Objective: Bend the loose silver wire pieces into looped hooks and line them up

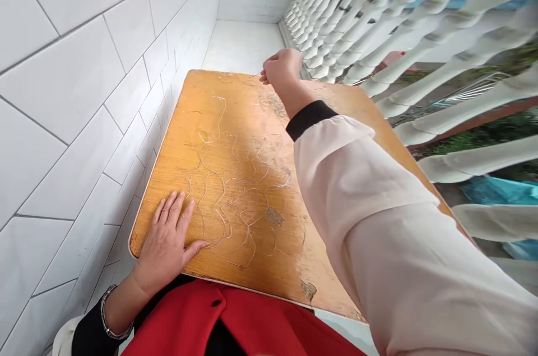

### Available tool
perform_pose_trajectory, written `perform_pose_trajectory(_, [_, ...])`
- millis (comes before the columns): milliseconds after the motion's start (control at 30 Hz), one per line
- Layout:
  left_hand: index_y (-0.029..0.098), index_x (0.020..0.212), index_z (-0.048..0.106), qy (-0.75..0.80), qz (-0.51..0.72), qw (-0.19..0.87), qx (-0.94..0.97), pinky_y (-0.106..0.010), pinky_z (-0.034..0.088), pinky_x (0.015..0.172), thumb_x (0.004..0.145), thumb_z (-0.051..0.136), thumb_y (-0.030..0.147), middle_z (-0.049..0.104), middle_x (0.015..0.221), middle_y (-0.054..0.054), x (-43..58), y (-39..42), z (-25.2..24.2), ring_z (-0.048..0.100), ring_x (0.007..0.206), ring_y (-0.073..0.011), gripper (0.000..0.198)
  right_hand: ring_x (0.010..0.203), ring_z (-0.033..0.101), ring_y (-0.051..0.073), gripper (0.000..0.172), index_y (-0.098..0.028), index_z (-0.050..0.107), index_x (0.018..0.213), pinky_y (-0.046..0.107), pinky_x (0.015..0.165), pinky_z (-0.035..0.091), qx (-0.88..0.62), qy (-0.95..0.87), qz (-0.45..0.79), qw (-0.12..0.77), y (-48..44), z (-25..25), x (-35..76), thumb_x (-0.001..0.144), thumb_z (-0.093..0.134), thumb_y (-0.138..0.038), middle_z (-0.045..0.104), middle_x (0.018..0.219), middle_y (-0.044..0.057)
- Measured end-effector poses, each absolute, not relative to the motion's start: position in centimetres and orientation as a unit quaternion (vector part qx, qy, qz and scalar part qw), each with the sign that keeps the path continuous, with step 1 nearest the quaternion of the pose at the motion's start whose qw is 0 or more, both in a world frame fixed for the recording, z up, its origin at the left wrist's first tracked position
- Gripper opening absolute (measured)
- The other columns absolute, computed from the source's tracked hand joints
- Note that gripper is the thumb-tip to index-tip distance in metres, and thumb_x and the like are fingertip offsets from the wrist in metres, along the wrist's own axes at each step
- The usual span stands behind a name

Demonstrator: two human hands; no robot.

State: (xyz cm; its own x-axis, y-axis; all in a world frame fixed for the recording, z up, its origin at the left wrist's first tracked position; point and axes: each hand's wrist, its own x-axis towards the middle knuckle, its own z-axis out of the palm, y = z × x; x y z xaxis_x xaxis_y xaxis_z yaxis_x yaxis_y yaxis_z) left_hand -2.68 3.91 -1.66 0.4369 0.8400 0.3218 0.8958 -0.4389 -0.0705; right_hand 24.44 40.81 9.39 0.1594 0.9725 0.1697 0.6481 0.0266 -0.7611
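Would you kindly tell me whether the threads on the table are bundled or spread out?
Spread out: the threads lie as loose, wavy strands over much of the table, some crossing one another.

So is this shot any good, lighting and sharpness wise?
Head view: glare pales part of the tabletop, making some thin strands faint; head view: balusters look stretched and smeared toward the right edge; head view: the left hand looks fairly sharp.
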Motion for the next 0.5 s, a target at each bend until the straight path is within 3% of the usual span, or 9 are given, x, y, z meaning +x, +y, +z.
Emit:
perform_pose_trajectory(100, [0.007,0.145,0.05,-0.518,-0.126,0.111,-0.839,-0.06,0.052,0.112,0.099,0.051,0.06,0.055,0.152,-0.024,-4.7,5.6,-2.8,0.053,0.143,-0.0408,0.071,0.063,0.062,0.009,0.024,-0.015,0.054,0.076,0.029,0.071,0.056,-0.671,-0.523,0.246,0.463,39.4,10.2,26.3,0.095,0.051,-0.001,0.058,0.068,0.001])
perform_pose_trajectory(233, [0.005,0.144,0.053,-0.515,-0.147,0.1,-0.839,-0.061,0.051,0.113,0.099,0.052,0.058,0.056,0.152,-0.024,-6.7,8.1,-4.6,0.054,0.142,-0.0414,0.069,0.057,0.063,0.007,0.033,-0.017,0.053,0.069,0.025,0.07,0.056,-0.657,-0.48,0.296,0.5,37.4,10.6,27.6,0.098,0.055,0.0,0.06,0.057,-0.002])
perform_pose_trajectory(367, [0.004,0.141,0.056,-0.509,-0.175,0.091,-0.838,-0.063,0.052,0.11,0.1,0.05,0.055,0.059,0.147,-0.026,-8.8,10.8,-5.4,0.058,0.137,-0.0428,0.065,0.048,0.059,0.008,0.035,-0.014,0.057,0.064,0.026,0.068,0.054,-0.687,-0.466,0.317,0.459,36.6,10.4,28.8,0.094,0.06,0.004,0.058,0.046,-0.002])
perform_pose_trajectory(500, [0.005,0.138,0.059,-0.493,-0.21,0.052,-0.843,-0.057,0.051,0.112,0.1,0.051,0.056,0.061,0.146,-0.025,-9.4,15.0,-2.7,0.058,0.138,-0.0396,0.064,0.047,0.058,0.008,0.031,-0.013,0.063,0.067,0.027,0.071,0.053,-0.708,-0.481,0.324,0.403,36.9,9.2,30.3,0.094,0.065,0.0,0.06,0.045,-0.002])
